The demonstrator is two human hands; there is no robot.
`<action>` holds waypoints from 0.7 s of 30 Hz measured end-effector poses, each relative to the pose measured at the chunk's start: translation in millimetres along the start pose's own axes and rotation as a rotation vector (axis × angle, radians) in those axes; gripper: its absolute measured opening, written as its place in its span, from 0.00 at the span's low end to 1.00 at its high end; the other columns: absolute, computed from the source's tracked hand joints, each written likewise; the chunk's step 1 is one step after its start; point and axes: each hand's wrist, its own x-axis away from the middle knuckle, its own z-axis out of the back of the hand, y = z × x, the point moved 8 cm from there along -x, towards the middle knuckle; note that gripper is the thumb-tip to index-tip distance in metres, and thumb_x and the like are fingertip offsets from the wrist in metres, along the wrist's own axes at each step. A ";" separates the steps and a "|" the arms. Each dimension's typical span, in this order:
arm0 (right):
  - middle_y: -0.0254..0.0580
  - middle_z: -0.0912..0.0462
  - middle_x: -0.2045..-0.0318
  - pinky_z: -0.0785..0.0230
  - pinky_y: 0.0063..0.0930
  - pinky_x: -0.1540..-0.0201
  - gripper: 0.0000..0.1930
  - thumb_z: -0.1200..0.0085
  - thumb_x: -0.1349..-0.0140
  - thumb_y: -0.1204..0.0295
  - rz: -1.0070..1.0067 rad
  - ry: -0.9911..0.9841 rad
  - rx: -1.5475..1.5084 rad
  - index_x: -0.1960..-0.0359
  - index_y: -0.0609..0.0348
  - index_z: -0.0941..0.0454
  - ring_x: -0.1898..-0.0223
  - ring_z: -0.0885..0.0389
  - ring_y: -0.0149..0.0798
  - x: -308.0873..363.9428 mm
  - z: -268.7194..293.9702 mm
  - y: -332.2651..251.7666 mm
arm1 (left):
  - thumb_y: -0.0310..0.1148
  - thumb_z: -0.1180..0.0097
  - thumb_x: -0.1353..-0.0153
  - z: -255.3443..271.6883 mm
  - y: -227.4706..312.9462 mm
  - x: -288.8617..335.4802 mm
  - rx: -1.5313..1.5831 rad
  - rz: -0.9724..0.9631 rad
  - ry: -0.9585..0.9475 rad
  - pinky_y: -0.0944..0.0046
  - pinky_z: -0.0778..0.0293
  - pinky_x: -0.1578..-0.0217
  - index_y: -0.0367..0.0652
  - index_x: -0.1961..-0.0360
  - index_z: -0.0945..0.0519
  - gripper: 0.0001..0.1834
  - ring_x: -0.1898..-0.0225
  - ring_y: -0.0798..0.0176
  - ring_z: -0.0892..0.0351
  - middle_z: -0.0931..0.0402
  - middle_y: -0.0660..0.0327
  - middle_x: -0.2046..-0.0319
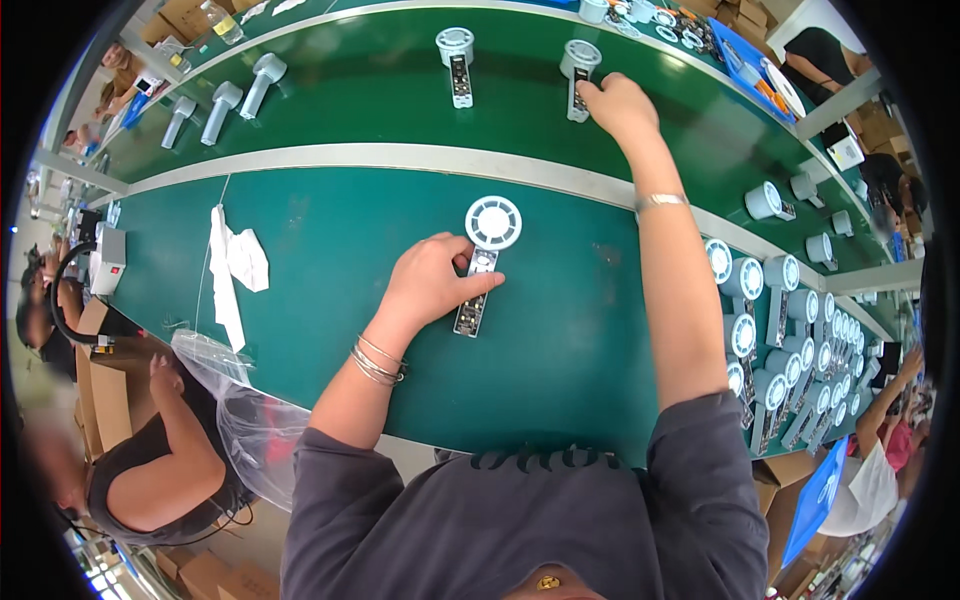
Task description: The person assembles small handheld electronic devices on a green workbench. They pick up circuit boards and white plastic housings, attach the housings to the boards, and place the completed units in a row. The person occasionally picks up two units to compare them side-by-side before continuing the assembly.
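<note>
My left hand (428, 280) is closed on a small unit (494, 223) over the green worktop. This unit has a round, pale blue-grey slotted head and a narrow handle with an exposed circuit board; my thumb lies across the handle. My right hand (621, 106) reaches out to the green belt beyond the rail, its fingers closed at the board of a second unit (581, 60) like the first. Further left on the belt stands a third such unit (455, 45), apart from both hands.
Several closed-handle units (222, 112) lie at the belt's left. Many similar units (775, 345) crowd the worktop's right side. A white cloth (245, 262) lies left, near a clear plastic bag (255, 430). A pale rail (400, 160) divides worktop and belt. Co-workers sit on both sides.
</note>
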 end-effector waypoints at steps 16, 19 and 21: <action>0.56 0.22 0.74 0.28 0.42 0.67 0.18 0.42 0.53 0.64 -0.097 0.203 0.028 0.70 0.68 0.29 0.71 0.22 0.55 206.3 19.0 120.9 | 0.40 0.47 0.41 -34.0 2.1 3.2 0.854 0.197 -0.067 0.74 0.33 0.78 0.36 0.57 0.31 0.18 0.76 0.74 0.31 0.27 0.63 0.75; 0.52 0.22 0.73 0.27 0.37 0.71 0.17 0.44 0.54 0.68 -0.160 0.110 -0.125 0.69 0.69 0.31 0.72 0.20 0.48 191.2 6.2 120.8 | 0.37 0.46 0.41 -32.5 5.9 12.2 0.906 0.188 -0.061 0.74 0.31 0.76 0.35 0.54 0.32 0.20 0.74 0.73 0.30 0.27 0.62 0.73; 0.48 0.23 0.74 0.28 0.31 0.75 0.15 0.45 0.53 0.70 -0.251 -0.038 -0.714 0.67 0.69 0.32 0.73 0.20 0.41 194.1 -12.6 123.0 | 0.35 0.46 0.41 -28.9 8.7 22.3 0.938 0.162 0.008 0.74 0.29 0.76 0.35 0.52 0.34 0.20 0.72 0.72 0.29 0.27 0.61 0.71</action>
